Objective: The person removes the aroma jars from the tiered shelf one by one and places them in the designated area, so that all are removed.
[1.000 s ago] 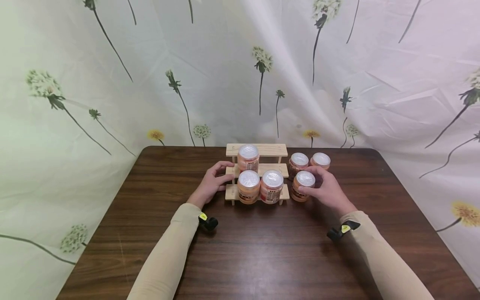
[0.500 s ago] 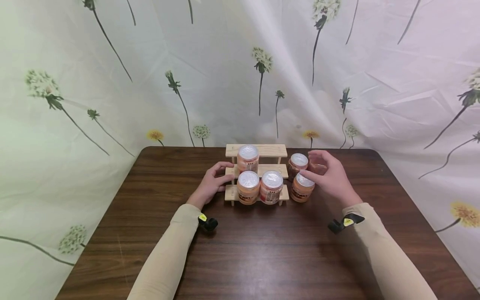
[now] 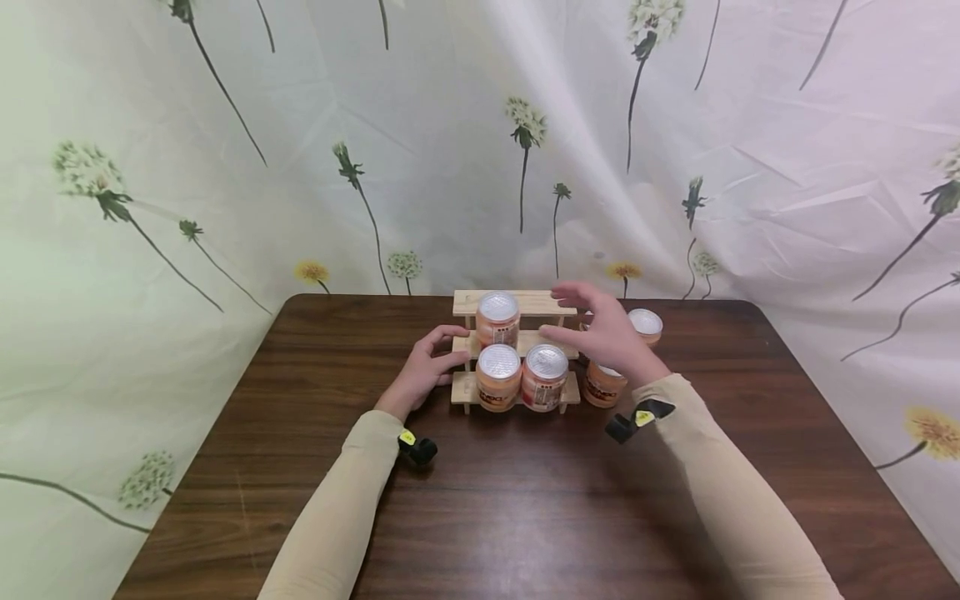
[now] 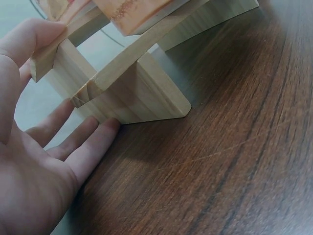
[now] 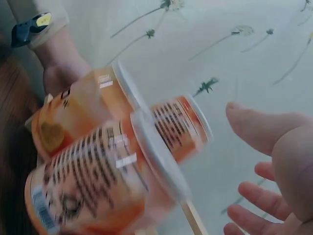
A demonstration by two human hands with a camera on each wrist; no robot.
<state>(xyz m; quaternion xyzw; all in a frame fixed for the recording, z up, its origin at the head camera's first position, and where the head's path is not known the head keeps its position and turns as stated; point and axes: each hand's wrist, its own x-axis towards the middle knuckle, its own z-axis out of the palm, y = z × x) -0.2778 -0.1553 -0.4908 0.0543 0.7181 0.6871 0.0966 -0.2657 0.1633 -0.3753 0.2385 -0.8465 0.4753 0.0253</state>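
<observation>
A three-tier wooden rack [image 3: 555, 302] stands on the table. Two jars with clear lids, one orange [image 3: 498, 387] and one reddish [image 3: 543, 389], sit side by side on its lowest shelf; another jar [image 3: 497, 331] is behind them on the middle shelf. My left hand [image 3: 422, 371] grips the rack's left end, thumb and fingers about the middle shelf [image 4: 90, 27]. Over the rack's right part hovers my right hand [image 3: 603, 329], its fingers [image 5: 266, 200] spread and nothing between them. Beneath and behind it, two jars are partly covered.
Right of the rack stand several similar jars on the table: one in front [image 3: 603, 387], one at the back right [image 3: 647, 323]. The dark wooden table [image 3: 487, 500] meets a dandelion-print cloth [image 3: 450, 167] behind.
My right hand left the front right jar, hovered over the jars with fingers spread, then moved left over the rack. The left hand and the jars have kept their places.
</observation>
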